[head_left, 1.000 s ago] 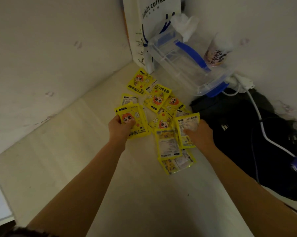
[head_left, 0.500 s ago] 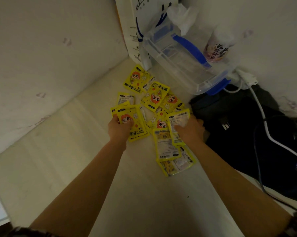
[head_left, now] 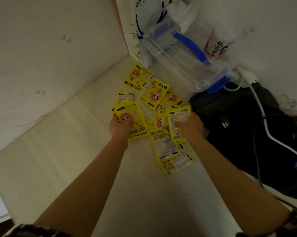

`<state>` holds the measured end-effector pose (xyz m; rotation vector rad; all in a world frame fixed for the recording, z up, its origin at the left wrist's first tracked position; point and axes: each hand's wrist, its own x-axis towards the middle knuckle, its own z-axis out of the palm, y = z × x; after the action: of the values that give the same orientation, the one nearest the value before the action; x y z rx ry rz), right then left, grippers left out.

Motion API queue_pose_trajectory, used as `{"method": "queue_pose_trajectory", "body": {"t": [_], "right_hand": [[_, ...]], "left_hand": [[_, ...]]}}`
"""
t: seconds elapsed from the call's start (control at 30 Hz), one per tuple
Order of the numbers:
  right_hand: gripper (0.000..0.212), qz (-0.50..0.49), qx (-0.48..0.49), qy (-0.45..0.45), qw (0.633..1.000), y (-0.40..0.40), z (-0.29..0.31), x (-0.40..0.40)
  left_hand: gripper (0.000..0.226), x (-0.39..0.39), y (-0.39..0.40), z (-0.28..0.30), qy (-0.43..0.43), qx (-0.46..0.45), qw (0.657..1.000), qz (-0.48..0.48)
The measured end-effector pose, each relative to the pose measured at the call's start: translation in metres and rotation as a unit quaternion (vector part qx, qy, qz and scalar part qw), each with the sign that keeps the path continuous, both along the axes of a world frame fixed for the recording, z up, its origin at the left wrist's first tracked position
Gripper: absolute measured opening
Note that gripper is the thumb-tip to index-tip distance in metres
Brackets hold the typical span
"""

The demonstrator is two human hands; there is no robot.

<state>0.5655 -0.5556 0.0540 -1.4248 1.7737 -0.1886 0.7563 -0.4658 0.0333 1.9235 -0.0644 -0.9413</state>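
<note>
The left hand (head_left: 120, 128) clamps its fingers on a stack of yellow packets (head_left: 133, 115), the right hand (head_left: 191, 127) on a single packet (head_left: 179, 117), fingertips hidden underneath; beyond them loose packets (head_left: 154, 95) overlap.

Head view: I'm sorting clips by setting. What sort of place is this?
Likely a home room corner: a coffee paper bag, a clear storage box and a black bag sit by the walls.

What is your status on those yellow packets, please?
Left hand grips a stack of yellow packets. Right hand holds a single packet, printed back up. Loose packets lie ahead; clear box beyond, nothing in the way.
</note>
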Motion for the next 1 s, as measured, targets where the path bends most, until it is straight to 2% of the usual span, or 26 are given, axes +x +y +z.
{"method": "queue_pose_trajectory", "body": {"t": [0.1,0.33,0.57,0.67,0.83,1.0], "right_hand": [[0.051,-0.007,0.005,-0.033,0.999,0.001,0.002,-0.003],[0.048,-0.027,0.013,-0.151,0.988,0.010,0.015,-0.013],[0.044,-0.011,-0.027,-0.157,0.987,0.035,0.030,-0.033],[0.045,-0.014,-0.026,-0.179,0.983,0.053,0.033,-0.043],[0.047,-0.032,-0.011,-0.177,0.984,0.091,0.026,-0.057],[0.041,-0.074,0.001,-0.220,0.973,0.132,0.025,-0.072]], "left_hand": [[0.021,0.001,0.007,0.002,0.007,-0.017,1.000,0.016],[0.014,0.009,0.034,0.009,0.011,-0.041,0.998,0.042],[0.011,0.006,0.077,0.022,0.023,-0.070,0.996,0.059],[0.020,-0.003,0.097,0.029,0.033,-0.084,0.994,0.056],[0.017,-0.028,0.129,0.041,0.055,-0.098,0.993,0.038],[0.014,-0.043,0.159,0.042,0.050,-0.089,0.995,-0.004]]}}
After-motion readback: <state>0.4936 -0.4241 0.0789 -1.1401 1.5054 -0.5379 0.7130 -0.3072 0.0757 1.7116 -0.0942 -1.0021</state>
